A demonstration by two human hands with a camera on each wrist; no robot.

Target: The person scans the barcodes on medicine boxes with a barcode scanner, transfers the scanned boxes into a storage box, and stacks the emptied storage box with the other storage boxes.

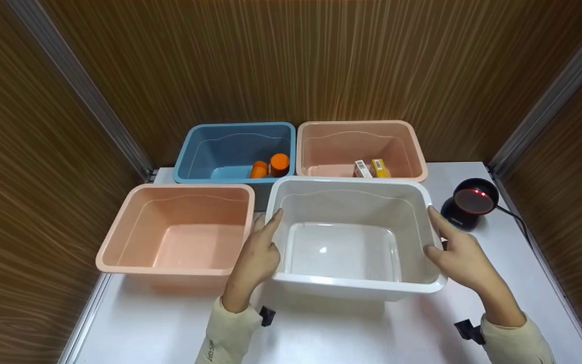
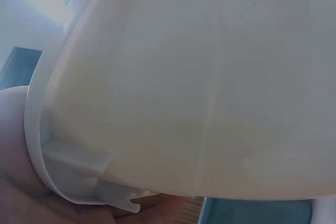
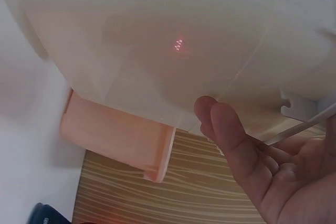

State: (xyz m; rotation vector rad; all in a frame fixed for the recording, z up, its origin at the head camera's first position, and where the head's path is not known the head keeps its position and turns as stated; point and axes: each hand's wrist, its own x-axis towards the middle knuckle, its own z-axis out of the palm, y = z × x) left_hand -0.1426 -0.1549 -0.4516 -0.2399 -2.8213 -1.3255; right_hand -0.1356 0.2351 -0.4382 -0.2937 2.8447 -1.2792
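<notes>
A white plastic bin (image 1: 344, 253), with nothing visible inside, is held between both hands. My left hand (image 1: 256, 255) grips its left rim, the index finger pointing forward along the edge. On the opposite side, my right hand (image 1: 460, 255) holds the right rim with the thumb over the top. Seen from the right wrist, the right fingers (image 3: 231, 129) curl beneath that rim against the outer wall. The left wrist view is mostly filled by the bin's outer wall (image 2: 173, 87), with part of the left hand (image 2: 13, 145) at its edge. Whether the base touches the table cannot be made out.
A pink bin (image 1: 195, 247) stands left of the white one. Behind are a blue bin (image 1: 220, 151) with orange containers (image 1: 280, 163) and another pink bin (image 1: 356, 146) with small boxes (image 1: 379, 168). A black scanner (image 1: 468, 205) with red lights stands right on the white table (image 1: 180, 323).
</notes>
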